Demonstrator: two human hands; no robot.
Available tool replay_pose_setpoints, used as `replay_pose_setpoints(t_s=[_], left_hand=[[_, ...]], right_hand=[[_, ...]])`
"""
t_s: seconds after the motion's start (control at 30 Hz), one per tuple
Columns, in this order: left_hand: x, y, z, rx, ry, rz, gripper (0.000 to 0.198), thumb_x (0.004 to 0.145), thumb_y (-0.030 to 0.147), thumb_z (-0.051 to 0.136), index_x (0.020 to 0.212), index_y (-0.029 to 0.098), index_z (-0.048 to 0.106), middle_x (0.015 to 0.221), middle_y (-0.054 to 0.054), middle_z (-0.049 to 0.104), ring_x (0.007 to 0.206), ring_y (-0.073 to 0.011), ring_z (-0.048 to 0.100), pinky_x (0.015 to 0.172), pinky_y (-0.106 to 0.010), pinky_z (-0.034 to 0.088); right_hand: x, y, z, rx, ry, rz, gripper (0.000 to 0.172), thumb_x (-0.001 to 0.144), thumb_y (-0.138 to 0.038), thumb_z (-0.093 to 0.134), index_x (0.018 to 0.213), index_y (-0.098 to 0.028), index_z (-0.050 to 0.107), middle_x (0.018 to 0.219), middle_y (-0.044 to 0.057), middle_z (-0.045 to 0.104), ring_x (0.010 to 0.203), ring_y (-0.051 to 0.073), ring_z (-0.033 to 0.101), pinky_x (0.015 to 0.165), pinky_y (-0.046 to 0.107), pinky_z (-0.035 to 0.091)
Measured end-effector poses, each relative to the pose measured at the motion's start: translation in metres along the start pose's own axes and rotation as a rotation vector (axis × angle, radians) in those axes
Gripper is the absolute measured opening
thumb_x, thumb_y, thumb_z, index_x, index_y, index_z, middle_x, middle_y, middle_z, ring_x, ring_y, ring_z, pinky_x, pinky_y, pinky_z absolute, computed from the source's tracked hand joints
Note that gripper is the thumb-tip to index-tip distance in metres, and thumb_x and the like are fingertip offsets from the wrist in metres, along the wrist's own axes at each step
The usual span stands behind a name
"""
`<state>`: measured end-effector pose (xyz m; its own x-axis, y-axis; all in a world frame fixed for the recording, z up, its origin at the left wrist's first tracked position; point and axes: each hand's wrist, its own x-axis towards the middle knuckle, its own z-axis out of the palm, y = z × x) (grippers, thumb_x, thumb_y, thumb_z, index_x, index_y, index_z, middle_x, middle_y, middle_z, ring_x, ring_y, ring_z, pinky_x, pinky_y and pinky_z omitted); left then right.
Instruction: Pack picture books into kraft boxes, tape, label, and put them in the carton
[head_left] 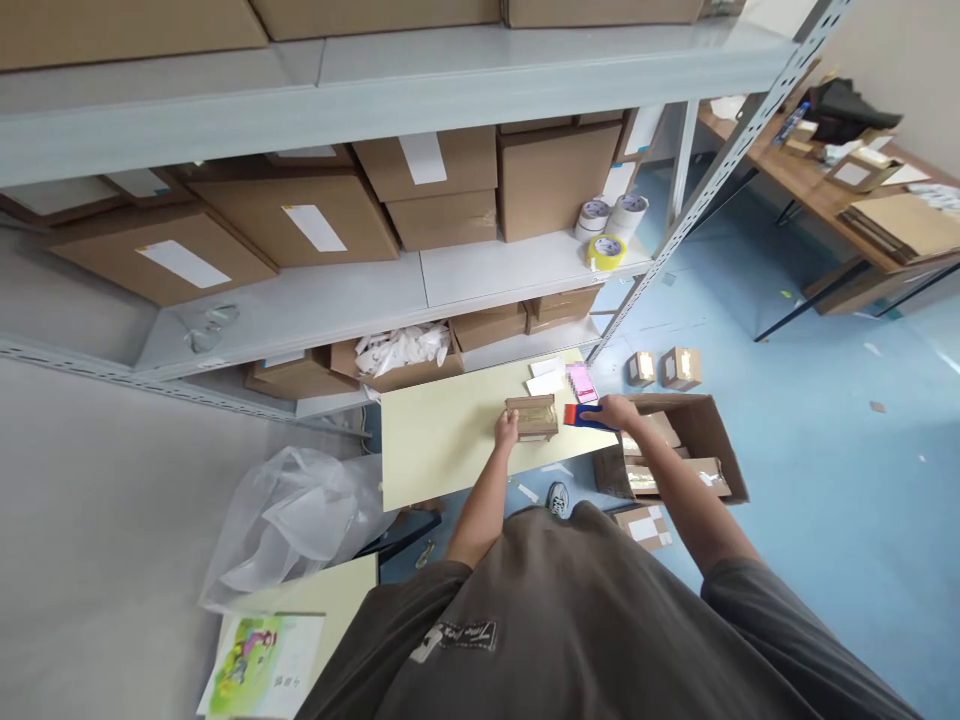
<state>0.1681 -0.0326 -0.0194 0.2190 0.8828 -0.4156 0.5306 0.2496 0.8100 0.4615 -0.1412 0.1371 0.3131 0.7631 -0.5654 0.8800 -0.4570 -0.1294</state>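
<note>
A small cardboard box (534,418) with shiny tape along its top rests on the pale yellow table (442,440). My left hand (507,430) grips its left end. In my right hand (616,412) is a flat blue hand tool (592,416) with an orange-red end, shaped like a scraper; its exact kind I cannot make out. The orange end points left, a short gap from the box. Just behind the tool lie a phone (581,382) with a pink screen and some white paper slips (546,380).
Below my right forearm stands an open carton (727,440) holding taped boxes. Two small boxes (680,368) sit on the floor behind it. Metal shelving (495,268) with cartons and tape rolls (606,252) rises ahead. Clear plastic sheeting (300,520) hangs at left.
</note>
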Motion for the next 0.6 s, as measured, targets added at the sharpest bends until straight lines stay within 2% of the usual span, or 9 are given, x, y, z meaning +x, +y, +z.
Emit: replay_pose_setpoints(t_s=[0.1,0.2,0.33,0.47,0.53,0.6], left_hand=[[0.008,-0.001,-0.007,-0.016,-0.034,-0.008,0.035,0.104,0.043,0.056,0.116,0.017,0.076,0.119,-0.015,0.08,0.116,-0.0287,0.074,0.101,-0.037,0.054],[0.011,-0.007,-0.02,-0.053,-0.027,-0.017,0.04,0.103,0.049,0.057,0.12,0.018,0.075,0.122,-0.014,0.08,0.118,-0.0286,0.073,0.103,-0.037,0.054],[0.016,-0.019,-0.051,-0.111,-0.036,-0.039,0.05,0.101,0.055,0.06,0.133,0.017,0.071,0.133,-0.016,0.076,0.128,-0.0277,0.07,0.107,-0.035,0.052],[0.02,-0.029,-0.098,0.007,0.094,-0.187,0.063,0.097,0.053,0.07,0.145,0.014,0.063,0.145,-0.02,0.069,0.14,-0.0317,0.062,0.111,-0.037,0.049],[0.019,-0.034,-0.12,0.046,0.161,-0.208,0.056,0.1,0.052,0.065,0.143,0.017,0.065,0.146,-0.019,0.068,0.142,-0.0322,0.06,0.112,-0.038,0.048],[0.014,-0.04,-0.137,0.076,0.186,-0.164,0.047,0.106,0.052,0.051,0.136,0.021,0.07,0.14,-0.014,0.073,0.137,-0.0292,0.064,0.109,-0.035,0.049]], right_hand=[[0.0,0.033,-0.005,0.015,-0.008,0.016,0.066,0.091,-0.08,0.063,0.098,-0.017,0.081,0.096,0.016,0.08,0.089,0.029,0.075,0.07,0.03,0.047],[0.005,0.026,-0.004,-0.008,0.013,0.031,0.067,0.09,-0.081,0.064,0.098,-0.016,0.081,0.099,0.018,0.08,0.089,0.03,0.075,0.069,0.03,0.046],[0.017,-0.032,0.008,0.011,-0.018,0.009,0.068,0.092,-0.08,0.061,0.101,-0.016,0.081,0.103,0.017,0.081,0.089,0.027,0.076,0.067,0.027,0.045],[0.027,-0.108,0.022,0.013,-0.006,-0.049,0.067,0.094,-0.079,0.061,0.103,-0.015,0.081,0.106,0.017,0.081,0.093,0.026,0.076,0.065,0.025,0.044],[0.031,-0.145,0.03,0.035,-0.026,-0.092,0.063,0.095,-0.077,0.061,0.103,-0.018,0.081,0.106,0.015,0.081,0.094,0.025,0.077,0.065,0.025,0.044],[0.035,-0.18,0.039,0.04,-0.05,-0.127,0.061,0.094,-0.077,0.062,0.106,-0.02,0.08,0.107,0.012,0.082,0.097,0.025,0.077,0.067,0.025,0.046]])
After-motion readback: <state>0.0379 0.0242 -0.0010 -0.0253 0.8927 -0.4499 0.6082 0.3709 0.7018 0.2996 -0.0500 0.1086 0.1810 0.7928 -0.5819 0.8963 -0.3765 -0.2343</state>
